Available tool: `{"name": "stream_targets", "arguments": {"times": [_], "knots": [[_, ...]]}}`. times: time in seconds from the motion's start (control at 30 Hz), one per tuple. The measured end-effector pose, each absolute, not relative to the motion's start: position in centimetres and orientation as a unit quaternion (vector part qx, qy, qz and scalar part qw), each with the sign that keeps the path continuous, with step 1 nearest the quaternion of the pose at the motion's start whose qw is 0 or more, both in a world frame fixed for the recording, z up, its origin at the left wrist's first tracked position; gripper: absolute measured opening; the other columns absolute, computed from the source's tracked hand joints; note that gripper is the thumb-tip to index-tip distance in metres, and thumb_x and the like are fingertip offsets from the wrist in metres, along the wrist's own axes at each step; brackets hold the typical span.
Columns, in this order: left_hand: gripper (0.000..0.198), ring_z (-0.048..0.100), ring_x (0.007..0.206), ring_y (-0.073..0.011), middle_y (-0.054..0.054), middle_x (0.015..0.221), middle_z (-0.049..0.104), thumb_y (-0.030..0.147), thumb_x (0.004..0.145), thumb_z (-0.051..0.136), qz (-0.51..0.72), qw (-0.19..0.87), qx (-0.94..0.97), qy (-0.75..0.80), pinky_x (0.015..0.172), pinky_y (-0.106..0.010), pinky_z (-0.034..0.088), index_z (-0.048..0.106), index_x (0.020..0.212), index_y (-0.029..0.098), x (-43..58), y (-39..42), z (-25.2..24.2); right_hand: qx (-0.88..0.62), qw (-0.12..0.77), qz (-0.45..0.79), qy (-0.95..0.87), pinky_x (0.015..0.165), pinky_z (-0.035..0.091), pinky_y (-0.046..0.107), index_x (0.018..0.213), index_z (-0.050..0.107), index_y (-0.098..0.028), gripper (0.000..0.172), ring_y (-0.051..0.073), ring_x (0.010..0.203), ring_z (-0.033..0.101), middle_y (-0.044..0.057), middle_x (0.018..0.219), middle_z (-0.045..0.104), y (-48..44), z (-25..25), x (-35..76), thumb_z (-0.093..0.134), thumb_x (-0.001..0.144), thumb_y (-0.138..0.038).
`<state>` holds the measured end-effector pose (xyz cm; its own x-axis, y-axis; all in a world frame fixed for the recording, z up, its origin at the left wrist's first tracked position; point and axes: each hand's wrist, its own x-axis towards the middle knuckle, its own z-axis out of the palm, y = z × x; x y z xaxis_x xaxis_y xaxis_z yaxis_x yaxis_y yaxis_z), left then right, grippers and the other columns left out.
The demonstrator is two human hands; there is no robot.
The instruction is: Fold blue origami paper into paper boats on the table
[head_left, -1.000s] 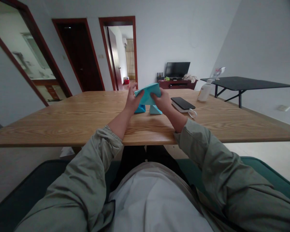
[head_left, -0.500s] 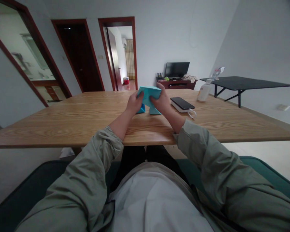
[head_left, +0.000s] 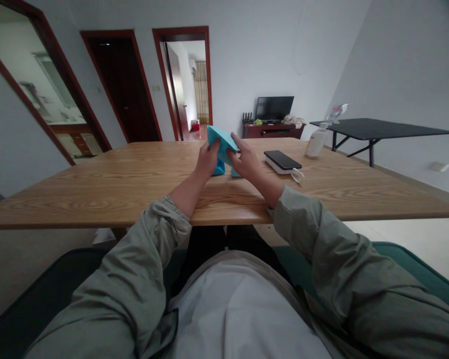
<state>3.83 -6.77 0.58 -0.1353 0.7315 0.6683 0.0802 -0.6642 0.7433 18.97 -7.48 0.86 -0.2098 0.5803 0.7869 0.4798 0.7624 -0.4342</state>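
A folded piece of light blue paper [head_left: 223, 139] is held up above the table between both hands. My left hand [head_left: 207, 158] grips its left side, the thumb pressed on the near face. On the right side, my right hand [head_left: 246, 158] pinches the paper between thumb and fingers. Beneath them, a darker blue folded piece [head_left: 219, 168] rests on the wooden table [head_left: 149, 179]. Beside it lies another light blue piece [head_left: 235, 173], mostly covered by my right hand.
Right of my hands lies a black phone [head_left: 283, 159] on a white block with a looped strap. Farther right stands a spray bottle [head_left: 316, 141]. A black folding table [head_left: 377, 128] is behind it, and a television [head_left: 274, 108] sits by the far wall.
The held paper has tilted, its left end higher and its right end lower, and shifted slightly left. My right hand has moved left with it. The pieces on the table stay put.
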Motion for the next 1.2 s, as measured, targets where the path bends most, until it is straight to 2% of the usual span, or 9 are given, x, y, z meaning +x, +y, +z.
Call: {"name": "stream_targets", "arguments": {"times": [0.2,0.33,0.5,0.6,0.7,0.83,0.93,1.03,1.2], "knots": [[0.036,0.067,0.098,-0.0210,-0.005,0.099,0.070,0.051,0.091,0.054,0.650,0.260,0.656,0.280,0.084,-0.035,0.053,0.065,0.109,0.022,4.7,-6.6,0.4,-0.320,0.515,0.048,-0.794,0.106,0.043,0.050,0.147,0.043,-0.023,0.065,0.030,0.137,0.043,0.009,0.149,0.048,-7.6,0.8,18.9,0.052,0.086,-0.041],[0.031,0.065,0.105,-0.0209,-0.005,0.107,0.071,0.038,0.085,0.063,0.652,0.209,0.665,0.296,0.091,-0.035,0.052,0.065,0.112,0.023,4.1,-6.8,0.7,-0.324,0.525,0.034,-0.787,0.108,0.041,0.046,0.139,0.052,-0.020,0.057,0.028,0.129,0.050,0.011,0.141,0.055,-7.8,1.1,19.0,0.052,0.082,-0.030],[0.028,0.067,0.095,-0.0212,-0.006,0.100,0.073,0.027,0.077,0.064,0.658,0.188,0.661,0.308,0.087,-0.037,0.053,0.069,0.103,0.018,3.1,-6.4,0.4,-0.345,0.544,0.021,-0.765,0.102,0.045,0.042,0.122,0.065,-0.016,0.049,0.026,0.114,0.060,0.011,0.122,0.067,-7.1,1.2,19.8,0.051,0.075,-0.020],[0.024,0.067,0.093,-0.0212,-0.004,0.096,0.074,0.020,0.073,0.061,0.669,0.150,0.644,0.340,0.088,-0.038,0.053,0.073,0.094,0.019,2.5,-6.1,0.3,-0.382,0.544,0.041,-0.746,0.098,0.047,0.042,0.118,0.068,-0.018,0.047,0.026,0.107,0.063,0.009,0.118,0.070,-6.8,1.2,20.2,0.048,0.076,-0.019],[0.025,0.066,0.088,-0.0211,-0.003,0.090,0.073,0.016,0.070,0.058,0.681,0.140,0.619,0.366,0.080,-0.037,0.055,0.074,0.090,0.019,2.2,-5.9,0.4,-0.388,0.546,0.065,-0.740,0.094,0.048,0.042,0.116,0.069,-0.018,0.045,0.026,0.103,0.065,0.007,0.116,0.071,-6.7,1.2,20.3,0.047,0.077,-0.021],[0.024,0.065,0.078,-0.0188,-0.002,0.087,0.071,0.017,0.073,0.058,0.692,0.180,0.600,0.359,0.065,-0.032,0.055,0.072,0.092,0.022,2.2,-5.8,0.6,-0.380,0.550,0.068,-0.741,0.093,0.048,0.042,0.115,0.070,-0.018,0.047,0.026,0.103,0.064,0.007,0.114,0.072,-6.4,1.2,20.3,0.046,0.074,-0.020],[0.021,0.065,0.079,-0.0183,-0.003,0.092,0.070,0.021,0.079,0.058,0.701,0.204,0.588,0.347,0.063,-0.031,0.054,0.069,0.096,0.024,2.3,-5.9,0.8,-0.373,0.544,0.067,-0.749,0.094,0.048,0.042,0.116,0.070,-0.018,0.050,0.026,0.104,0.064,0.008,0.117,0.071,-6.2,1.0,20.3,0.045,0.073,-0.018],[0.021,0.066,0.087,-0.0194,-0.004,0.099,0.070,0.026,0.082,0.059,0.698,0.195,0.597,0.345,0.070,-0.033,0.056,0.069,0.100,0.024,2.2,-6.0,0.9,-0.354,0.537,0.073,-0.762,0.094,0.049,0.042,0.119,0.068,-0.018,0.050,0.026,0.107,0.064,0.008,0.120,0.069,-5.9,0.8,20.2,0.047,0.074,-0.019],[0.028,0.063,0.110,-0.0226,-0.007,0.114,0.069,0.033,0.081,0.065,0.653,0.147,0.666,0.330,0.095,-0.039,0.050,0.069,0.106,0.022,2.3,-6.3,0.9,-0.346,0.527,0.073,-0.773,0.099,0.046,0.044,0.125,0.064,-0.017,0.050,0.027,0.113,0.061,0.011,0.125,0.067,-5.8,0.6,20.0,0.057,0.077,-0.032]]}}
